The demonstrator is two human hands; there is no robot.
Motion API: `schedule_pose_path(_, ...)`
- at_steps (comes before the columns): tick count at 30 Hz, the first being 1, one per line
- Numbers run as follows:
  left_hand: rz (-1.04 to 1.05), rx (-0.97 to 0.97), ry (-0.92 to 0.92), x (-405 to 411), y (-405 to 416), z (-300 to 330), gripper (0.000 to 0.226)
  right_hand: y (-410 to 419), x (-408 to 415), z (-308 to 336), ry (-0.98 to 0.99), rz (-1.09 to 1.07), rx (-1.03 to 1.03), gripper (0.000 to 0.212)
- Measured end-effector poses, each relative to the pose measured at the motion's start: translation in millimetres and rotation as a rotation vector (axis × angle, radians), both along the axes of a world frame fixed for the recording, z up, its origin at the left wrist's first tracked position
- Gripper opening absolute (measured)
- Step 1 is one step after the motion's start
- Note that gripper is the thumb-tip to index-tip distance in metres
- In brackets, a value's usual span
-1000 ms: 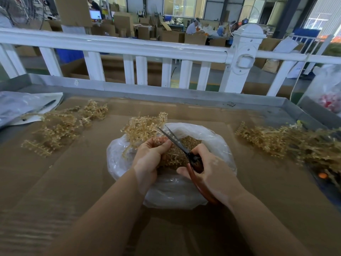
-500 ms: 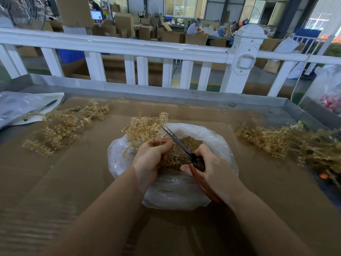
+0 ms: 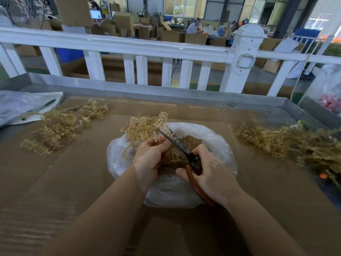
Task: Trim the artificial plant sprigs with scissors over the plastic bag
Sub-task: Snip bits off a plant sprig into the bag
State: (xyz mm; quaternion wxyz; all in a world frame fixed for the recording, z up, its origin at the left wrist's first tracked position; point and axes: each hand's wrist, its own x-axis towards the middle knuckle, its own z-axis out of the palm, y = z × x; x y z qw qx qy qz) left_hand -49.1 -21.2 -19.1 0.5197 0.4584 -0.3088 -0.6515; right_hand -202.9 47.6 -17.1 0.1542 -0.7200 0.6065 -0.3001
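Scissors (image 3: 181,147) with dark metal blades and reddish-brown loop handles, being gripped by the right hand (image 3: 210,172), fingers curling round the handles, blades slightly parted and angling up-left toward the left hand (image 3: 150,156). Left hand pinching a pale golden plastic plant sprig (image 3: 144,127), fingers curling round its stems, holding it above the far-left rim of the clear crumpled plastic bag (image 3: 219,143). Bag lying open at the middle of the brown cardboard-covered table (image 3: 73,182), holding a heap of small golden trimmings (image 3: 188,143) beneath the blades. Lying to the left, a loose pile of golden sprigs (image 3: 59,126); lying to the right, a larger tangled pile of sprigs (image 3: 287,143). Standing behind the table, a white railing fence (image 3: 129,47).
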Motion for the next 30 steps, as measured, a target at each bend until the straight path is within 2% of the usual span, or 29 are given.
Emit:
schedule_pose_path(21, -0.091, 0.033, 0.005, 3.8, -1.6, 0.8, 0.01, -10.1, 3.4, -3.7, -0.025, -0.012, -0.063, 0.036)
schedule_pose_path(25, -0.062, 0.098, 0.006, 6.1, -3.3, 4.7, 0.017, -9.1, 3.0, -3.2, -0.013, -0.008, -0.065, 0.038)
schedule_pose_path(30, -0.028, 0.122, 0.089, 4.2, -2.5, 8.8, 0.006, -7.3, 0.7, -2.2, -0.013, 0.011, -0.052, 0.038)
